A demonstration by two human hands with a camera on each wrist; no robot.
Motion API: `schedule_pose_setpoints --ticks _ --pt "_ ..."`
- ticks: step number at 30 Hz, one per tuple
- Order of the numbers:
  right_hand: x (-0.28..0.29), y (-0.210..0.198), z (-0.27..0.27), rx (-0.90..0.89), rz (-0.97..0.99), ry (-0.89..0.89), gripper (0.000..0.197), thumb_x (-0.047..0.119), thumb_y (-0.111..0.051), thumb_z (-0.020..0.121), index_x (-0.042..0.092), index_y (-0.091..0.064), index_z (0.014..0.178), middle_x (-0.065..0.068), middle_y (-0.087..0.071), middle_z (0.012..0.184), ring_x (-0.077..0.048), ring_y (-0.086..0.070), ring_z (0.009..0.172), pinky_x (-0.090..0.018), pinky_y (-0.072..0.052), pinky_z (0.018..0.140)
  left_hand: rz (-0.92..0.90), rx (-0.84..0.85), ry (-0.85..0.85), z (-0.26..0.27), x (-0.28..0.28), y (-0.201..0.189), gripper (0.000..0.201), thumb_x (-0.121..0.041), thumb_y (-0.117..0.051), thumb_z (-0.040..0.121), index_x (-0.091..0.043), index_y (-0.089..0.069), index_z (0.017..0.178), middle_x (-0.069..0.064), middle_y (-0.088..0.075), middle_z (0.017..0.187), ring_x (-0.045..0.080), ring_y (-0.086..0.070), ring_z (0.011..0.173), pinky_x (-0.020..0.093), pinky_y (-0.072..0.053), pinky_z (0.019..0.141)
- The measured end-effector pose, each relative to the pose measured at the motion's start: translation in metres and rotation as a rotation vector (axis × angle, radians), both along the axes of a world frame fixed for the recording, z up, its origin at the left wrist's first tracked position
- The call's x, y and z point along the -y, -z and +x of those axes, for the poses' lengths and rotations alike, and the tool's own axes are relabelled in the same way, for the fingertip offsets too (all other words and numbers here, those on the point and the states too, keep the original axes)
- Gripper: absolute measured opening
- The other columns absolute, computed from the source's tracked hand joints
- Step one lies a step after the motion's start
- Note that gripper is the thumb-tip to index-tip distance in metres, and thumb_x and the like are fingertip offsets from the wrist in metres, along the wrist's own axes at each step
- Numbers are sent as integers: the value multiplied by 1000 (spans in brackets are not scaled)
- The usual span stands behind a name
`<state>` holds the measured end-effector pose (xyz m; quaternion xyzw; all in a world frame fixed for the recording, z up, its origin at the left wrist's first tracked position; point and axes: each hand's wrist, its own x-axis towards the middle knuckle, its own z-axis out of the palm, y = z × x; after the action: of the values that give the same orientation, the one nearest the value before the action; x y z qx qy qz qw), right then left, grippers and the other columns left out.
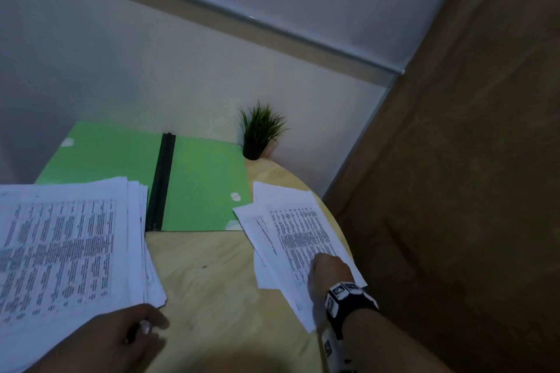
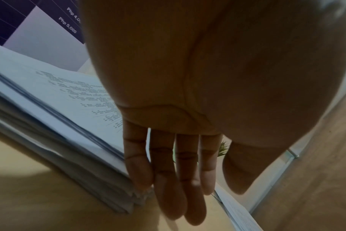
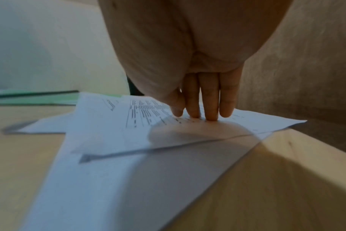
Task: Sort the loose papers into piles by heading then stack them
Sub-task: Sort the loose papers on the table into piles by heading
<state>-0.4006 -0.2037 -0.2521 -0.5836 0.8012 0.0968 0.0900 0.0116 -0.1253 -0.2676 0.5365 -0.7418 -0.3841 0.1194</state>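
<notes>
Papers lie in two groups on the round wooden tabletop (image 1: 212, 275): a thick stack (image 1: 69, 251) at its left edge and a small fanned pile (image 1: 297, 239) at its right edge, some sheets overhanging. The right hand (image 3: 203, 100) presses straight fingertips (image 3: 210, 116) flat on the pile's top sheet. The left hand (image 2: 168, 164), fingers straight and relaxed, touches the stack's near corner, holding nothing. The thin, smooth sheets could slide off the curved edge if the right hand pushes outward. The stack's uneven edges could snag a finger and spill. Behind lie an open green folder (image 1: 200, 185) and a small spiky plant (image 1: 260, 130).
</notes>
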Motion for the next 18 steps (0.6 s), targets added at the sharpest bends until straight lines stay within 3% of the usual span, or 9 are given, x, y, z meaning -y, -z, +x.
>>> schedule_pose_setpoints --ticks 3,5,7,9,12,14,16,18 --pt "-14 -2 5 118 -32 42 28 50 -60 82 23 -60 91 4 -65 87 -20 -66 84 -32 -54 72 8 4 -62 -1 3 -1 49 -36 -72 89 -77 -49 102 -44 -62 93 -6 -66 75 8 -48 70" --pt "-21 -1 9 130 10 6 52 62 -58 73 21 -55 106 1 -64 96 -23 -65 89 -34 -53 73 7 -31 -103 -6 4 -8 28 -33 -74 86 -61 -70 87 -32 -68 76 -4 -65 64 13 -49 64" --pt "-21 1 13 126 58 0 82 61 -60 69 18 -44 137 -2 -63 112 -26 -65 102 -36 -53 77 42 -6 -97 -11 3 -15 19 -37 -75 86 -55 -71 88 -35 -64 71 -8 -63 67 9 -46 63" --pt "-15 0 16 138 89 26 98 53 -62 68 21 -26 153 -2 -62 117 -26 -65 106 -35 -54 76 80 2 -81 -14 1 -21 14 -40 -73 87 -52 -71 93 -39 -63 73 -10 -64 70 8 -47 66" --pt "-6 -5 23 106 137 28 84 40 -60 74 15 -31 149 -6 -61 124 -29 -64 111 -41 -57 89 119 -7 -99 -13 -3 -18 17 -42 -75 84 -58 -71 89 -28 -68 73 -2 -66 64 11 -49 65" --pt "0 -10 27 80 150 26 83 40 -60 75 13 -32 149 -7 -60 129 -30 -63 114 -45 -57 93 97 6 -105 -9 -4 -17 23 -42 -77 82 -63 -69 88 -26 -68 71 -2 -65 62 11 -47 62" --pt "9 -11 27 108 173 52 108 55 -60 68 17 -19 159 -6 -59 132 -30 -62 115 -45 -56 92 72 25 -109 -10 -2 -22 18 -39 -76 85 -57 -72 86 -34 -65 73 -5 -64 65 8 -46 62" --pt "21 -4 27 140 202 89 127 67 -56 56 19 -6 163 -6 -59 137 -33 -60 119 -51 -52 96 78 30 -87 -11 0 -26 16 -37 -73 88 -52 -70 94 -41 -62 78 -10 -64 72 8 -47 66"
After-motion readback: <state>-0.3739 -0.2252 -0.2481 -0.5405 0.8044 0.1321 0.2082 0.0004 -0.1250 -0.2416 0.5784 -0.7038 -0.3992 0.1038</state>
